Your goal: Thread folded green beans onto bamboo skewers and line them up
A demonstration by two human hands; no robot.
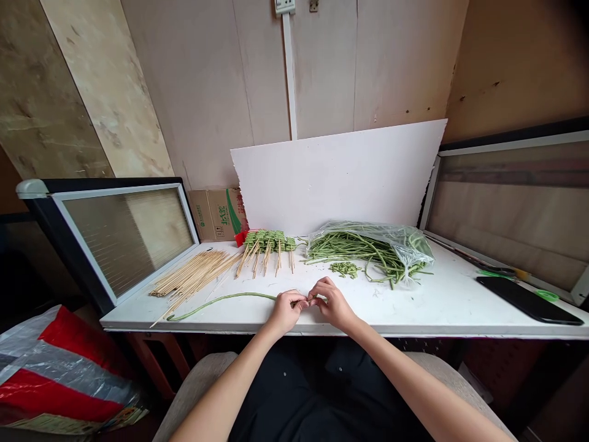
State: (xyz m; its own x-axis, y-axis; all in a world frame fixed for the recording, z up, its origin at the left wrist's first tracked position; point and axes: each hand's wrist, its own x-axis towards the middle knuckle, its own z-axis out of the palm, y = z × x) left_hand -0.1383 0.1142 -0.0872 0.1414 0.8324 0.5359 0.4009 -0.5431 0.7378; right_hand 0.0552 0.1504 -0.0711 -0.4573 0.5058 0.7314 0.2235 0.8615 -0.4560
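Both hands meet over the front of the white table, pinching one long green bean (230,296). My left hand (286,309) is closed round it, and the bean trails off leftward in a curve across the tabletop. Beside it, my right hand (332,302) is closed at the bean's right end, its fingertips almost touching the left ones. The fingers hide that end. Just beyond the right hand lies a small pile of short bean pieces (345,269). Behind it, a clear plastic bag (409,245) holds many long beans (354,245).
Loose bamboo skewers (197,273) lie fanned out at left. Skewers threaded with bean pieces (269,239) are stacked at the back, near a cardboard box (216,212). A black phone (527,299) lies at right. Framed glass panels (129,233) and a white board (340,178) edge the table (391,313).
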